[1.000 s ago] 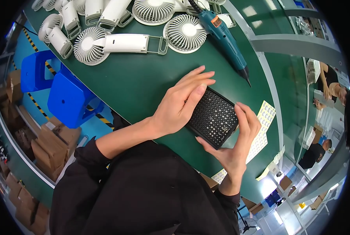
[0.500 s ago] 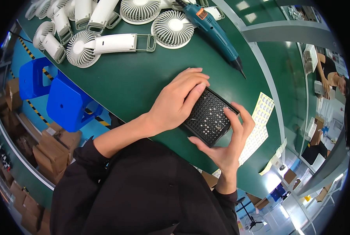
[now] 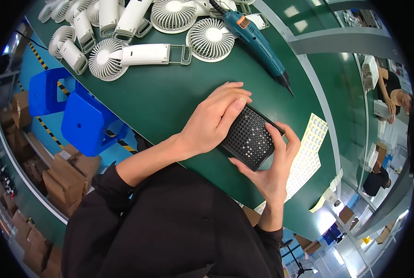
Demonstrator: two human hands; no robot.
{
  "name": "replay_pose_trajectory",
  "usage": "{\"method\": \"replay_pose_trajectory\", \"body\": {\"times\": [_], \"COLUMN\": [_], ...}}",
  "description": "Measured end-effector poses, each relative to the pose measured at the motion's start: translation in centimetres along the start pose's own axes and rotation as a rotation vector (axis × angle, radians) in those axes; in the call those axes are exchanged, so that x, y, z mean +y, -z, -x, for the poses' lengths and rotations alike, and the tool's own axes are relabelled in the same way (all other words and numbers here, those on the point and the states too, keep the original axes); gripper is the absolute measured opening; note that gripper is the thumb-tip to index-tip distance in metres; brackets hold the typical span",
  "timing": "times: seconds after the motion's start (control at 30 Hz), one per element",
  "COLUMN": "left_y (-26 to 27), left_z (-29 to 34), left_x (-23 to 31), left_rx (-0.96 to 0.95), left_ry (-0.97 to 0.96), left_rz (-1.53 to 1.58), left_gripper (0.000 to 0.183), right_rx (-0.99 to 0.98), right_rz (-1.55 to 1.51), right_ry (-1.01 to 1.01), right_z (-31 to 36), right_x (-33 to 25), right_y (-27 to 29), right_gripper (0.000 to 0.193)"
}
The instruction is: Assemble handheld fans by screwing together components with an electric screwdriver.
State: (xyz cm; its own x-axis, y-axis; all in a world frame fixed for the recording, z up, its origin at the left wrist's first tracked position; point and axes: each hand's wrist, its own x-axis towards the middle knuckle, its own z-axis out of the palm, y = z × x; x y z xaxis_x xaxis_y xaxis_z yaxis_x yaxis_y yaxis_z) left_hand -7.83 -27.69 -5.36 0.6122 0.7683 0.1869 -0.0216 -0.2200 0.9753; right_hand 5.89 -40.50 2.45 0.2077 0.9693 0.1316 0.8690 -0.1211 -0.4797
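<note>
Between both hands lies a black rectangular tray (image 3: 247, 133) dotted with rows of small holes. Bright metal bits, apparently small screws, sit in several holes toward its lower right part. My left hand (image 3: 215, 116) is curled over the tray's upper left side, thumb along its edge. At the opposite side my right hand (image 3: 277, 162) grips the tray, its fingers on the far right edge and the thumb at the near corner. The tray's underside is hidden, so I cannot tell whether it touches the table.
On the green table (image 3: 156, 102), several white handheld fans (image 3: 144, 54) lie at the far left. A teal electric screwdriver (image 3: 262, 51) points toward me beyond the tray. Sticker sheets (image 3: 306, 153) lie right of my right hand. Blue stools (image 3: 84, 123) stand left; people work at far right.
A small cluster of loose metal bits near the tray's lower right edge no longer shows there. Both hands keep their hold, and the whole view has shifted slightly.
</note>
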Motion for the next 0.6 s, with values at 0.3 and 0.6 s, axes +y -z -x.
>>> {"method": "replay_pose_trajectory", "body": {"times": [0.3, 0.6], "left_y": [0.8, 1.2], "left_z": [-0.4, -0.8], "left_x": [0.5, 1.6], "left_rx": [-0.208, -0.183], "left_ry": [-0.017, -0.208], "left_rz": [0.051, -0.324], "left_gripper": [0.043, 0.036], "right_rx": [-0.071, 0.026], "right_rz": [-0.034, -0.092], "right_ry": [-0.124, -0.162], "right_z": [1.5, 2.3], "right_x": [1.4, 1.6], "right_y": [-3.0, -4.5], "right_gripper": [0.089, 0.090]}}
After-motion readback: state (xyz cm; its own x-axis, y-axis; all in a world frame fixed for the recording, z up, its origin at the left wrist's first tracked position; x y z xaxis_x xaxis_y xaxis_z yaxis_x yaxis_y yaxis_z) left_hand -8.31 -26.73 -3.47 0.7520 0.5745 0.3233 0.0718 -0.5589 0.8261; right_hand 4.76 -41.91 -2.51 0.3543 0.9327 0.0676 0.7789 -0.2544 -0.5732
